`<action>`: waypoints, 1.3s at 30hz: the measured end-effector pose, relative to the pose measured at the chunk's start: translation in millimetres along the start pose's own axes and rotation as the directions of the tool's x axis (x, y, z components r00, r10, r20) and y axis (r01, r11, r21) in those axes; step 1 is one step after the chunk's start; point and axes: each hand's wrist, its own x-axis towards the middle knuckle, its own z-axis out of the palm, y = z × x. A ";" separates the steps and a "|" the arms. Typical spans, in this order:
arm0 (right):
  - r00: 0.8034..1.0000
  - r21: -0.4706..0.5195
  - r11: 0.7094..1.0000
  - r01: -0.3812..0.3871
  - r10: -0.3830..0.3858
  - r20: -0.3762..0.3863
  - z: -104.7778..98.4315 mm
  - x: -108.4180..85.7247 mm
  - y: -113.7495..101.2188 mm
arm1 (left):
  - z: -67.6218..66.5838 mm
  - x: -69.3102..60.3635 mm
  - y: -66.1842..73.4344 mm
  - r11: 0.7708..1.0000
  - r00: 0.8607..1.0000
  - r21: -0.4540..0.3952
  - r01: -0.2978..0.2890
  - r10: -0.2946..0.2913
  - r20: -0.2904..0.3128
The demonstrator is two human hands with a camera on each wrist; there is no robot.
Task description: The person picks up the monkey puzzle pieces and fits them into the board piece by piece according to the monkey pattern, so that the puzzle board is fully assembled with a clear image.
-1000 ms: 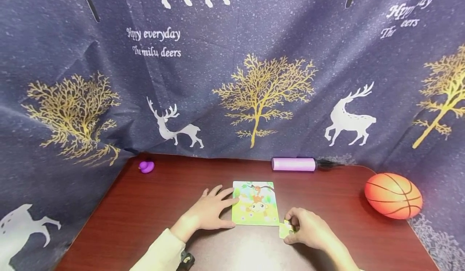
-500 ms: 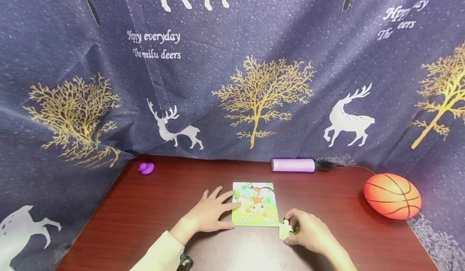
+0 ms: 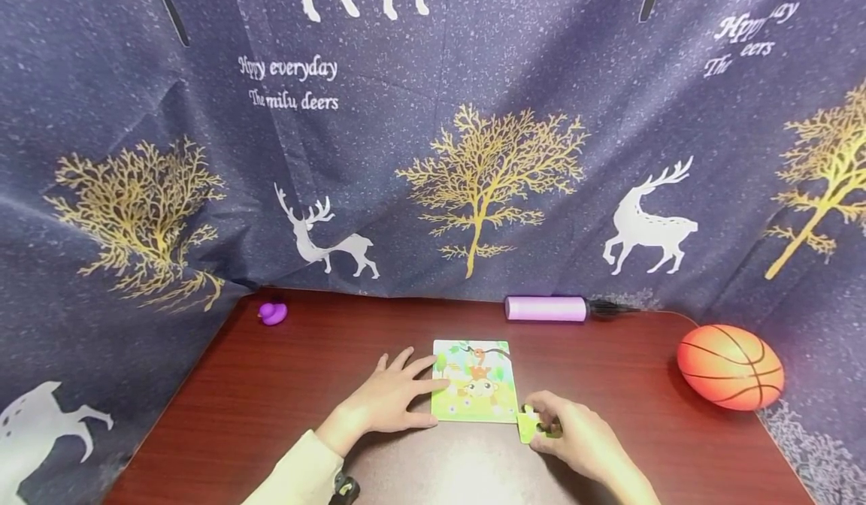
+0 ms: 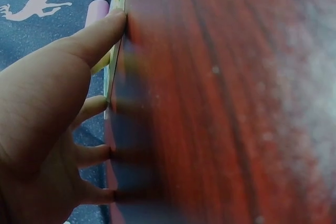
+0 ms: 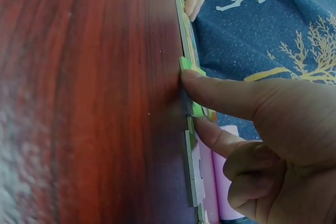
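Observation:
A square puzzle (image 3: 473, 407) with a monkey picture lies flat on the table. My left hand (image 3: 389, 398) is spread at its left side, with fingertips resting on the puzzle's edge. The left wrist view shows that thumb (image 4: 100, 38) by the puzzle's near edge. At the puzzle's lower right corner, my right hand (image 3: 575, 430) pinches a small green jigsaw piece (image 3: 526, 428) between thumb and finger. In the right wrist view the green piece (image 5: 186, 63) appears slightly raised on edge. More flat pieces (image 5: 195, 174) lie past the fingertips there, hidden behind the hand in the head view.
The brown table (image 3: 318, 340) has a purple rubber duck (image 3: 273, 313) at the back left. A pink-purple hand pump (image 3: 546, 308) lies along the back edge. An orange basketball (image 3: 731, 367) sits at the right. A patterned curtain (image 3: 379, 152) hangs behind.
My right hand has shifted slightly left with the green jigsaw piece, which now looks more tilted and closer to the puzzle's corner. My left hand has hardly moved.

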 end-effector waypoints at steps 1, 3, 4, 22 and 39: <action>1.000 -0.004 1.000 0.002 -0.002 -0.005 0.3 -0.1 -0.3 | 0.0 0.3 -0.1 1.000 1.000 -0.004 0.003 -0.003 0.003; 1.000 -0.009 1.000 0.010 -0.010 -0.010 0.7 0.0 -1.1 | 0.5 0.7 -0.3 1.000 1.000 -0.012 0.008 -0.008 0.009; 1.000 -0.014 1.000 0.013 -0.013 -0.013 1.1 0.1 -1.3 | 0.8 0.9 -0.4 1.000 1.000 -0.015 0.010 -0.010 0.011; 0.996 0.025 0.999 -0.024 0.026 -0.090 8.1 4.4 -9.4 | 1.8 2.3 0.0 1.000 1.000 -0.026 0.016 -0.015 0.016; 0.999 0.256 0.966 0.023 -0.011 -0.049 24.2 31.3 -29.2 | 0.4 1.5 -0.9 0.999 1.000 -0.030 0.013 -0.012 0.017</action>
